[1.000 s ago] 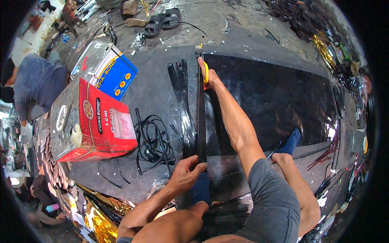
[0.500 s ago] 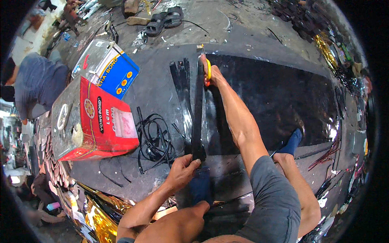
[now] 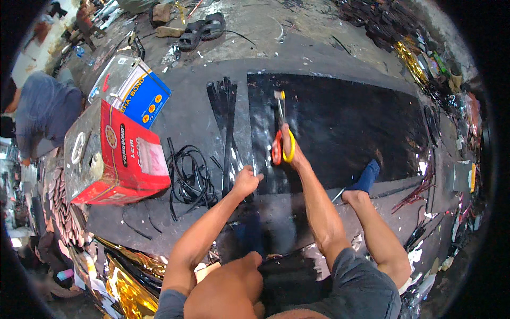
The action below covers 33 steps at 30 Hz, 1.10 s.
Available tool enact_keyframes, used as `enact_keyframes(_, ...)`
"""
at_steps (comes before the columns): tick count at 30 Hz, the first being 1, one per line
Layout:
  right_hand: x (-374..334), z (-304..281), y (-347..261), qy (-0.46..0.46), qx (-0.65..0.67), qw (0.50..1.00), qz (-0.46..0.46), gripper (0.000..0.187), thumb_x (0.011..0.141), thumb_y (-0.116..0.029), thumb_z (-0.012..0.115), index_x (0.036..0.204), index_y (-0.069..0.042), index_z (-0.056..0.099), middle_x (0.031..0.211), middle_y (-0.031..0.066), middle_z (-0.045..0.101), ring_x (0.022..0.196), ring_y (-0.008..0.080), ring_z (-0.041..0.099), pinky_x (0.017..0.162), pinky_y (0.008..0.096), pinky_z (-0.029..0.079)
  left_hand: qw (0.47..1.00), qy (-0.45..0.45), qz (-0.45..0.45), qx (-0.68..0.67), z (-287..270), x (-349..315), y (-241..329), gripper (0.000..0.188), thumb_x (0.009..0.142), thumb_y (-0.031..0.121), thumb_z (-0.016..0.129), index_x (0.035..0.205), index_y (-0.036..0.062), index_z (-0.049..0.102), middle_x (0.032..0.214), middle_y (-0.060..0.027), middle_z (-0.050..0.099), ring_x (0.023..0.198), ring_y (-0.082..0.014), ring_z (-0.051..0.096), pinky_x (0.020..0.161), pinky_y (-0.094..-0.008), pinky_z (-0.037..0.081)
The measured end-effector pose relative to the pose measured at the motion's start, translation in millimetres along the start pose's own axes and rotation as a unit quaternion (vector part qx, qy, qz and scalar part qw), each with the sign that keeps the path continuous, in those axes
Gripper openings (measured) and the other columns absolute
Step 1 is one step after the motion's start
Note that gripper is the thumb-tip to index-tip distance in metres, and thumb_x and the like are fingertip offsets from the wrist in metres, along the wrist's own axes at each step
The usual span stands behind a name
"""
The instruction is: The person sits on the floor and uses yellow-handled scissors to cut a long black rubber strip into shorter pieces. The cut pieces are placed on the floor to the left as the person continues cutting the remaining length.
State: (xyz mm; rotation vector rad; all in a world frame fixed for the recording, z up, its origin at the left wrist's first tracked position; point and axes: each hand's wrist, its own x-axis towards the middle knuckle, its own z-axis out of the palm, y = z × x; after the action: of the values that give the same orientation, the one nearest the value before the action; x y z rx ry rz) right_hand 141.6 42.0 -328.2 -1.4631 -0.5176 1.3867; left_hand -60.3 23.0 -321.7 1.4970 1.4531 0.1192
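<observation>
At the far left, another person in grey-blue clothing [image 3: 47, 109] bends toward the floor. Next come two box-shaped tins: a red tin [image 3: 119, 159] on the near side and a blue and silver tin [image 3: 139, 97] just beyond it. A tangled coil of black cord [image 3: 194, 175] lies to the right of the red tin, on a grey mat [image 3: 183, 106]. Near left, crumpled gold foil [image 3: 121, 287] shines beside the mat, while a pair of dark sandals [image 3: 212, 27] sits on the far side.

A bundle of black strips [image 3: 226, 117] runs from far to near on the mat, its near end beside the left hand [image 3: 246, 182]. That hand's fingers are curled; whether they grip anything cannot be told.

To the right, the right hand [image 3: 297, 154] has its fingers clamped on the orange and yellow handles of a pair of scissors [image 3: 281, 118], whose blades point to the far side over the left part of a wide black sheet [image 3: 340, 127]. A foot in a blue sock [image 3: 367, 175] rests on the sheet's near edge. Far right, more gold foil lies by a dark heap of scraps [image 3: 366, 24].
</observation>
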Motion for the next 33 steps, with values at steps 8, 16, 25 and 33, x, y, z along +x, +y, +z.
enact_keyframes(8, -165.3, -11.1, 78.0, 0.046, 0.05, 0.991, 0.111, 0.078, 0.085, -0.077, 0.034, 0.076, -0.002, 0.052, 0.052, 0.0075, 0.047, 0.04, 0.0199, 0.051, 0.04, 0.0326, 0.044, 0.982, 0.173, -0.044, -0.057, 40.7, 28.5, -35.2, 0.042, 0.071, 0.024, 0.077, 0.1, -0.0033, 0.062, 0.092, -0.0188, 0.068, 0.09, -0.0303, 0.065, 0.083, -0.0377, 0.049)
enact_keyframes(16, -247.8, 10.5, 92.0, -0.005, -0.007, 0.977, 0.213, 0.089, 0.078, -0.085, 0.031, 0.076, 0.0, 0.056, 0.055, 0.0074, 0.051, 0.045, 0.0192, 0.055, 0.045, 0.0322, 0.047, 0.996, -0.028, -0.011, -0.081, 28.5, 14.7, -42.4, 0.017, 0.084, 0.014, 0.066, 0.074, 0.001, 0.063, 0.063, -0.0051, 0.063, 0.052, -0.0118, 0.059, 0.048, -0.0259, 0.045)
enact_keyframes(25, -299.1, 27.1, 84.7, -0.05, 0.023, 0.961, 0.271, 0.085, 0.08, -0.082, 0.032, 0.082, 0.0, 0.055, 0.058, 0.0072, 0.051, 0.048, 0.0195, 0.055, 0.046, 0.0324, 0.047, 0.952, -0.055, -0.093, -0.286, 22.3, 6.6, -21.6, 0.009, 0.082, 0.008, 0.064, 0.078, 0.0009, 0.061, 0.064, -0.0081, 0.059, 0.049, -0.0143, 0.055, 0.04, -0.0259, 0.041)
enact_keyframes(33, -287.9, 38.8, 90.8, -0.097, 0.027, 0.953, 0.285, 0.091, 0.074, -0.089, 0.026, 0.085, -0.003, 0.054, 0.059, 0.0054, 0.051, 0.049, 0.0176, 0.056, 0.045, 0.0277, 0.046, 0.959, -0.088, -0.109, -0.247, 5.1, 1.0, -0.2, 0.016, 0.084, 0.012, 0.066, 0.073, 0.006, 0.057, 0.065, -0.005, 0.058, 0.051, -0.0115, 0.054, 0.043, -0.0262, 0.04)
